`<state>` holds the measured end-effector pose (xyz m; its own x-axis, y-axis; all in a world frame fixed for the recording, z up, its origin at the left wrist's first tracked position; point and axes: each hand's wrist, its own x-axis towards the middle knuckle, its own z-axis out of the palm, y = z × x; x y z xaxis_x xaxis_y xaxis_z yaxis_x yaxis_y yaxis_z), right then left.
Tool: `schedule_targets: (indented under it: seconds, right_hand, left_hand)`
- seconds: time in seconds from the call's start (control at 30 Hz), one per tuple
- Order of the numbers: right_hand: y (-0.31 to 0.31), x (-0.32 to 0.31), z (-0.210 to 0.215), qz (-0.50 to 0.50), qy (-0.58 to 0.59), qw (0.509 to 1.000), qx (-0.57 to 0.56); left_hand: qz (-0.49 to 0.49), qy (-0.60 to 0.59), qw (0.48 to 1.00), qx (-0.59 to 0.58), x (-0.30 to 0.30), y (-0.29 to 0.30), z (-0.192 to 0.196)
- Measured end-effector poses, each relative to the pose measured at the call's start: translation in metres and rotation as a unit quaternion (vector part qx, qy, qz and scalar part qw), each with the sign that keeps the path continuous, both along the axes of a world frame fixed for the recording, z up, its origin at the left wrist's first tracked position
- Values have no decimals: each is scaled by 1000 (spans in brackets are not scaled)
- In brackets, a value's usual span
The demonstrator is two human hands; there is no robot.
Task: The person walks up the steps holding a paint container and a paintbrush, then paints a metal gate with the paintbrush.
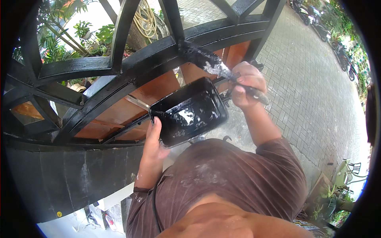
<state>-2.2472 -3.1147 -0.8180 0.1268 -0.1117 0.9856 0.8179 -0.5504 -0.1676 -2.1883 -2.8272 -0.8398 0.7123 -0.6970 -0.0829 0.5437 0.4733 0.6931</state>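
Note:
My left hand point(154, 139) grips a black rectangular paint tray point(186, 115) by its near left corner, thumb over the rim. Black paint with pale glossy patches shows inside it. My right hand point(249, 84) is closed round the handle of a paintbrush point(212, 63), a little blurred. The brush's bristles are coated black, with whitish smears nearer the handle. Its tip reaches the black curved rail of a gate point(158, 53), seemingly touching it. Reddish-brown panels point(154, 93) sit below that rail, behind the tray.
Paved ground point(305, 87) stretches to the right, with parked motorcycles point(337, 47) along its far edge. Beyond the gate bars are plants point(83, 31) and a coiled hose point(145, 20). A dark panel point(79, 174) stands at the lower left. A green chair point(344, 172) is at the lower right.

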Motion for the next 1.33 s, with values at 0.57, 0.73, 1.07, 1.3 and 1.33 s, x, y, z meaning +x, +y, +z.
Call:
schedule_targets:
  seconds: [0.57, 0.73, 1.07, 1.3, 1.33]
  right_hand:
    - [-17, 3, -10, -70, -1, 997, 40]
    - [-35, -11, -19, -105, -6, 993, 59]
    - [-64, -34, -10, -230, -8, 973, 26]
    - [-63, -48, -8, -128, -6, 988, 81]
    - [-55, -45, -5, -62, -17, 994, 91]
  left_hand:
    - [35, 46, 997, 43, -9, 56, -39]
    - [25, 56, 997, 52, -10, 68, -47]
    - [24, 86, 993, 77, -12, 68, -51]
    - [25, 0, 989, 143, -10, 70, -73]
    - [14, 16, 990, 139, -9, 72, -76]
